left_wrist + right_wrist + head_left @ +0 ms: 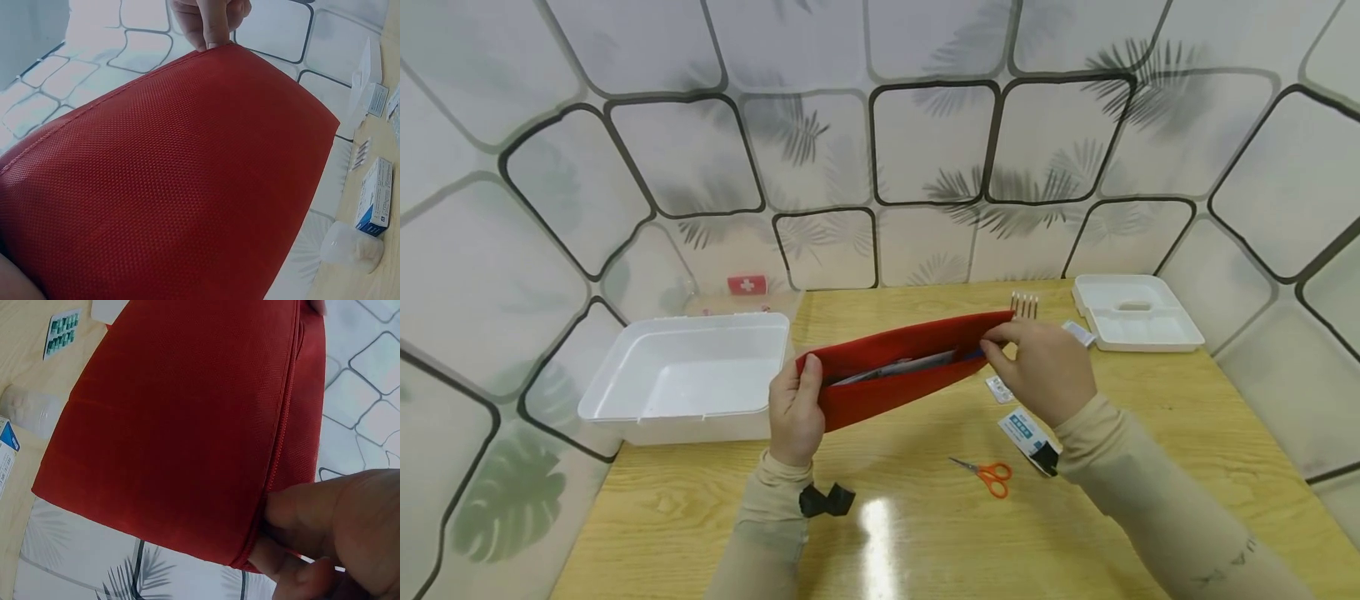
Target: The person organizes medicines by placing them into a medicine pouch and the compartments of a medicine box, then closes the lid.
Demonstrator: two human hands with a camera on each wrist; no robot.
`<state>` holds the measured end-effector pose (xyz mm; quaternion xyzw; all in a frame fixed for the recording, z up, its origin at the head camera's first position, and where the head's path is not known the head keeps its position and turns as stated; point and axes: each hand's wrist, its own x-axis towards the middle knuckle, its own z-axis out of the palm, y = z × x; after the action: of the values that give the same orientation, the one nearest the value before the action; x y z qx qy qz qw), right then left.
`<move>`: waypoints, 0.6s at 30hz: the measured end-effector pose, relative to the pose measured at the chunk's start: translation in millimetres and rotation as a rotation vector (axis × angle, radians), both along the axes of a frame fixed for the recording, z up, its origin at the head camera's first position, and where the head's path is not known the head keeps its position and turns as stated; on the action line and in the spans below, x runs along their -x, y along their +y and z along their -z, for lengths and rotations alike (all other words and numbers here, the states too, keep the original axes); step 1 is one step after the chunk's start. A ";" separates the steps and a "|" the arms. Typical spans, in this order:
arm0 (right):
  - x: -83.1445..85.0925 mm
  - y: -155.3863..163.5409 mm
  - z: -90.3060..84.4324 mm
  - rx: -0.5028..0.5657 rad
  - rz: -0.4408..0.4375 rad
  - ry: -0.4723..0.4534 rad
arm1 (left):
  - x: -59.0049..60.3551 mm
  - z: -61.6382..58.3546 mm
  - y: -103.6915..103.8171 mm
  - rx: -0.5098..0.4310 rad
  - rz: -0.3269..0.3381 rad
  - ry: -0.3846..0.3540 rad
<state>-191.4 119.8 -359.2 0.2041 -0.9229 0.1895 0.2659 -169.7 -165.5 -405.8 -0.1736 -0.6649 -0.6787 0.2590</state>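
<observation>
A red zippered fabric pouch (880, 400) is held above the table, its long mouth spread apart. Flat whitish packets (917, 364) and a bit of something blue show inside. My left hand (795, 417) grips the pouch's left end, thumb on the near side. At the other end my right hand (1048, 367) pinches the edge of the mouth. Up close in the right wrist view, the thumb and fingers (300, 515) hold the zipper edge near the corner. The left wrist view is mostly filled by the pouch (175, 169), and the left fingers are largely hidden there.
A white box (700, 429) stands left, a clear lid with a red cross label (747, 285) behind it. Orange scissors (992, 475), a packet (1022, 429), swabs (1025, 305) and a white tray (1150, 342) lie right. A jar (350, 247) and capsule blister (61, 334) also show.
</observation>
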 end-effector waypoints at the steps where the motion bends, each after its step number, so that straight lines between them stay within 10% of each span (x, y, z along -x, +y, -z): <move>1: 0.7 0.2 0.3 0.011 0.001 0.003 | -0.2 -0.4 -0.1 0.002 -0.002 0.002; 18: 3.0 9.9 3.2 0.175 -0.035 0.059 | 2.7 -1.2 -10.3 -0.047 -0.043 0.008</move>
<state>-194.4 129.7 -362.5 0.2016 -0.8909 0.2682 0.3063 -172.5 -175.8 -404.6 -0.1560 -0.6513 -0.6878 0.2801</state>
